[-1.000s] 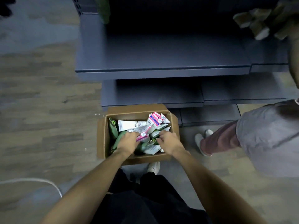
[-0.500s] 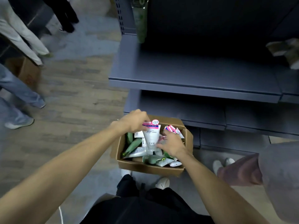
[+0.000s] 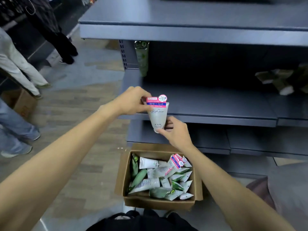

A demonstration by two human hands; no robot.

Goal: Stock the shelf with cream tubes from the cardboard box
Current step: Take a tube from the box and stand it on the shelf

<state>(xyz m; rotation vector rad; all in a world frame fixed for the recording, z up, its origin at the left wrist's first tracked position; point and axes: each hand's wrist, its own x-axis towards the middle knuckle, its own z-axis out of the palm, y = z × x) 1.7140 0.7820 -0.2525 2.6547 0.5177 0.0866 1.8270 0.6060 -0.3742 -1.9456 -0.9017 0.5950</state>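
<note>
Above the cardboard box point(image 3: 160, 203) and level with the front edge of the shelf point(image 3: 216, 104), the left hand point(image 3: 133, 102) pinches the cream tube point(image 3: 158, 114) by its stiff crimped end while the right hand point(image 3: 175, 130) steadies the cap, best gripped there since the light, soft body looks likely to dent.
</note>
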